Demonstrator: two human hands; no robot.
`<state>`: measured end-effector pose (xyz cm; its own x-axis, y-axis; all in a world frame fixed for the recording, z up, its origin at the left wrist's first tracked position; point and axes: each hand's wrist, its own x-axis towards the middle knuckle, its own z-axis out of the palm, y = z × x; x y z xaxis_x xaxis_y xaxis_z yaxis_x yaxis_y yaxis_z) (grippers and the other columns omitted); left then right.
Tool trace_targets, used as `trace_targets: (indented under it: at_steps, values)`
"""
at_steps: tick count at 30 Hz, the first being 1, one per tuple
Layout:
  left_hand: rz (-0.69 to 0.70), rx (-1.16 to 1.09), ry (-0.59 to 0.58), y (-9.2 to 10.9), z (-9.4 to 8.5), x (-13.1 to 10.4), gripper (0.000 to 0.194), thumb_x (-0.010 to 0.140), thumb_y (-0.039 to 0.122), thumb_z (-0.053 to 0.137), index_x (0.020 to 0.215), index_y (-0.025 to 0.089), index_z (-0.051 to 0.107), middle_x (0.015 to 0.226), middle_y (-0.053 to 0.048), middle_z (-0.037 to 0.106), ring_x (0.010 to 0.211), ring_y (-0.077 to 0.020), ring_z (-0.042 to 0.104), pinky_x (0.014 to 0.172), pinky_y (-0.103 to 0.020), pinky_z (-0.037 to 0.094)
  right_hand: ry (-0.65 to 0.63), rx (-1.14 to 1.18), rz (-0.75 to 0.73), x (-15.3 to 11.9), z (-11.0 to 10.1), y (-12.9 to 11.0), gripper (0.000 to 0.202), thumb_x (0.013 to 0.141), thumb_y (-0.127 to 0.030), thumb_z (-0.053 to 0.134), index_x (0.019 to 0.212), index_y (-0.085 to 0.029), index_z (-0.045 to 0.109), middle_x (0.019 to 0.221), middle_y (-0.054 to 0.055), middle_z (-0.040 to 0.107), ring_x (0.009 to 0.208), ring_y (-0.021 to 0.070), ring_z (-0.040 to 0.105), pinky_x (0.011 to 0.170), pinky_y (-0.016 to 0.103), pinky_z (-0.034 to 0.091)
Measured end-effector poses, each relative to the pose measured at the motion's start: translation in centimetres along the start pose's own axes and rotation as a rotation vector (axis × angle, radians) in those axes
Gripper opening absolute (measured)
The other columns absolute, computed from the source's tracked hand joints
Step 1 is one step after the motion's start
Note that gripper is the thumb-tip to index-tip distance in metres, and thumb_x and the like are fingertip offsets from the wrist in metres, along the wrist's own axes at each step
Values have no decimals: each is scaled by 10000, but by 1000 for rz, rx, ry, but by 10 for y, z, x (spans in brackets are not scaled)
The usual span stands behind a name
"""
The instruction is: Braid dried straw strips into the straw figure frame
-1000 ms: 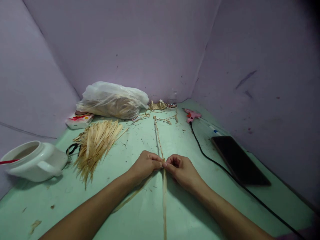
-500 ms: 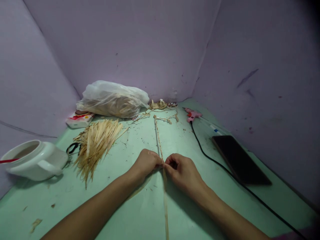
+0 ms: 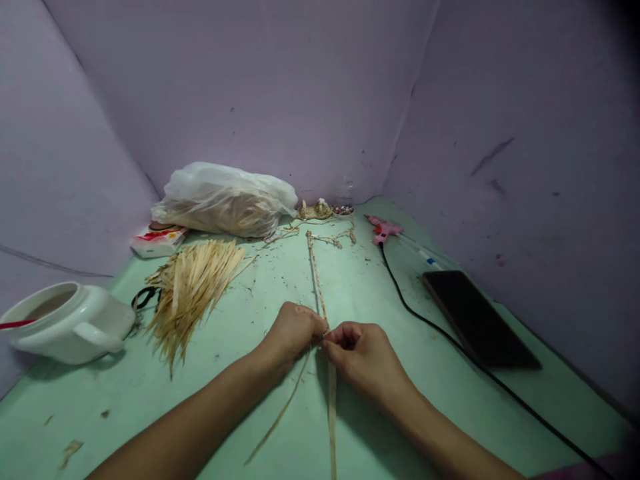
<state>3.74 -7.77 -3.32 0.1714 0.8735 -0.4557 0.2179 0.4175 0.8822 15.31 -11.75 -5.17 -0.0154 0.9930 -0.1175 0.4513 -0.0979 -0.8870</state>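
Note:
A thin braided straw cord (image 3: 316,277) runs from the far part of the green table down to my fingers. My left hand (image 3: 296,328) pinches the cord's near end, its fingers closed. Right beside it, my right hand (image 3: 363,350) is closed in a pinch at the same spot, thumb against forefinger, on the straw strands. One flat straw strip (image 3: 333,413) hangs straight toward me from the pinch. A second, thinner strip (image 3: 280,417) trails to the left below my left hand. The exact crossing of the strands is hidden by my fingertips.
To the left lie a bundle of dry straw strips (image 3: 197,287) and a white ceramic pot (image 3: 75,323). A plastic bag (image 3: 225,200) and a small box (image 3: 159,241) sit behind. At right are a pink glue gun (image 3: 385,230), its black cable (image 3: 425,315) and a dark phone (image 3: 480,320).
My right hand has shifted slightly down and toward my left hand. The thinner strip, earlier close along my left forearm, now hangs apart from it, nearer the middle.

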Motion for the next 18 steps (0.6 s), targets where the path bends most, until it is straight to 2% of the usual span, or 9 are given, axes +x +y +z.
trace_targets:
  at_steps: [3, 7, 9, 11, 12, 15, 18]
  values:
    - [22, -13, -45, -3, -2, 2, 120, 498, 115, 471, 399, 138, 407, 349, 64, 283, 352, -27, 210, 368, -196, 123, 7, -92, -90, -5, 3, -1, 177, 691, -189, 472, 635, -148, 635, 587, 32, 611, 539, 114, 517, 489, 208, 349]
    - [81, 29, -68, -6, -4, 5, 38, 497, 106, 486, 470, 113, 512, 408, 23, 429, 398, -49, 331, 395, -189, 217, -60, -189, -174, -3, -5, -1, 191, 707, -253, 503, 623, -159, 646, 548, 18, 586, 502, 108, 478, 469, 215, 326]
    - [81, 53, -61, -6, -5, 4, 35, 513, 128, 513, 481, 115, 515, 402, 28, 418, 401, -50, 329, 404, -189, 225, -84, -130, -159, 4, -16, -1, 194, 707, -286, 519, 644, -156, 649, 544, 13, 580, 502, 104, 473, 472, 212, 338]
    - [68, 88, -51, -3, -5, 2, 65, 534, 159, 532, 487, 120, 513, 383, 43, 380, 389, -44, 294, 402, -189, 208, 26, -30, -70, 12, -27, -3, 202, 716, -306, 518, 711, -145, 641, 609, 25, 596, 545, 108, 497, 496, 210, 371]
    - [63, 105, -48, -2, -5, 1, 79, 543, 172, 536, 487, 121, 510, 377, 49, 362, 384, -41, 275, 401, -189, 199, 38, 18, -14, 15, -31, -4, 197, 711, -302, 526, 735, -137, 631, 638, 32, 597, 553, 109, 501, 484, 205, 379]
    - [68, 119, -71, -1, -6, 0, 99, 557, 192, 527, 488, 126, 502, 372, 55, 347, 374, -38, 249, 401, -193, 183, -148, 195, 198, 22, -35, -10, 164, 682, -225, 551, 802, -120, 588, 634, 33, 570, 542, 112, 508, 413, 190, 377]
    - [88, 88, -113, -5, -6, 3, 93, 546, 200, 517, 490, 132, 488, 379, 47, 370, 370, -41, 254, 402, -202, 172, -354, 297, 278, 23, -29, -17, 135, 669, -165, 550, 795, -120, 571, 567, 10, 536, 518, 105, 507, 394, 177, 364]
